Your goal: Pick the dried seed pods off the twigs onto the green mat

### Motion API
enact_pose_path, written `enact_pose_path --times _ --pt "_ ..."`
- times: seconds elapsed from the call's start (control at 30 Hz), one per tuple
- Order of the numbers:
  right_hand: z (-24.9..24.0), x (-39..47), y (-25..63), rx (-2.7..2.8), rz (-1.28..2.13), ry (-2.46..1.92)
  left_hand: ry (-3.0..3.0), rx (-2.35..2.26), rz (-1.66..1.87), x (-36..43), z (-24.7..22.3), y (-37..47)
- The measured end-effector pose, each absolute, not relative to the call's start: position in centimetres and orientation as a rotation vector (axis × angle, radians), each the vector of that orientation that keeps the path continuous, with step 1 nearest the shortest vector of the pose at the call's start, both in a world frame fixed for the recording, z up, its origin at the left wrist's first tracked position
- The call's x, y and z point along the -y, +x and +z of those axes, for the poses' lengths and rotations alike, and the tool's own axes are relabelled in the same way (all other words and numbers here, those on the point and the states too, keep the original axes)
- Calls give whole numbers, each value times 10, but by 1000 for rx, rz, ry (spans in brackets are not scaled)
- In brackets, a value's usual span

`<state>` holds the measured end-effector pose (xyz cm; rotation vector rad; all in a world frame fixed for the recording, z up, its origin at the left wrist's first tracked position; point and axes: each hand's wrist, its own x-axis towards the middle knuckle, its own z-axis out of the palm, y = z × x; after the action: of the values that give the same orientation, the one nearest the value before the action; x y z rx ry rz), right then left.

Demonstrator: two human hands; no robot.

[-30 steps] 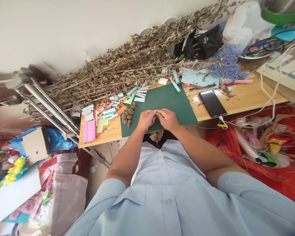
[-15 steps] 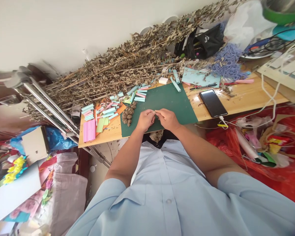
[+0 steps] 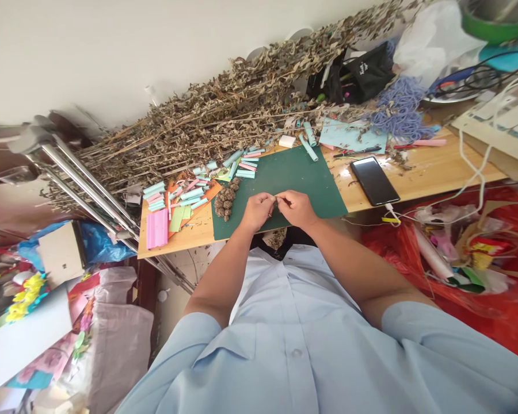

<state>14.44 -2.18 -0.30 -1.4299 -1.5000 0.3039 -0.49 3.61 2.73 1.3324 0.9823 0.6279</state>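
My left hand (image 3: 259,211) and my right hand (image 3: 295,209) meet fingertip to fingertip over the near edge of a dark green mat (image 3: 285,172). Both are closed in a pinch, and whatever lies between the fingers is too small to make out. Just left of my left hand, a cluster of brown, rough little balls (image 3: 225,201) rests on the mat's left side. Rolled blue and pink paper pieces (image 3: 192,195) lie further left, some over an orange sheet. A pink folded paper (image 3: 157,229) is at the table's left end.
Dried stalks with leaves (image 3: 198,118) spread along the back of the wooden table (image 3: 345,192). A black phone (image 3: 374,180) with a white cable lies on the right. Behind it are purple cord (image 3: 400,109) and a black pouch (image 3: 366,72). Metal legs (image 3: 90,184) stand at left.
My left and right hands have shifted very slightly to the right, their fingertips still together. The things on the table look the same.
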Motion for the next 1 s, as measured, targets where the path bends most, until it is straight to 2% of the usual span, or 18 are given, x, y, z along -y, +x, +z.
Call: enact_pose_path --times 0.23,0.5,1.0 --pt "-2 18 147 1202 524 -1456 1191 -953 638 -38 28 -5" --pt "4 21 147 1265 599 -1408 1223 -988 629 -36 30 -2" --pt "0 20 144 1492 253 -1434 1289 -1005 648 -35 27 -3"
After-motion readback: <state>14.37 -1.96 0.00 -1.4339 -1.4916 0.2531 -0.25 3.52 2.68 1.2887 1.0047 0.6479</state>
